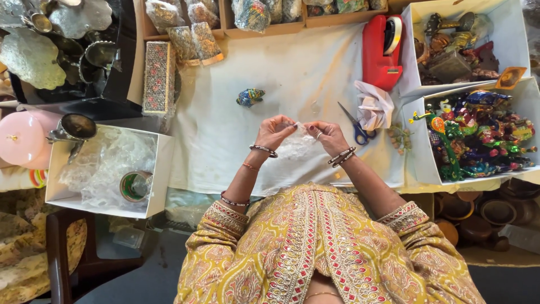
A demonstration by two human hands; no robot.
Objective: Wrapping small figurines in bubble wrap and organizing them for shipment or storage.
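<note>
My left hand (274, 132) and my right hand (327, 137) are close together over the white cloth (236, 141), both pinching a small clear plastic bag (295, 145) between the fingertips. What is inside the bag is too small to tell. A small painted blue figurine (250, 97) lies on the cloth beyond my left hand. Blue-handled scissors (355, 125) lie just right of my right hand, beside a crumpled white wrapper (374, 107).
A red tape dispenser (381, 50) stands at the back right. White boxes hold colourful figurines (478, 135) and brass items (455, 45). At left a white box (163, 163) holds plastic bags and a tape roll (135, 186). Metal trays (34, 56) sit far left.
</note>
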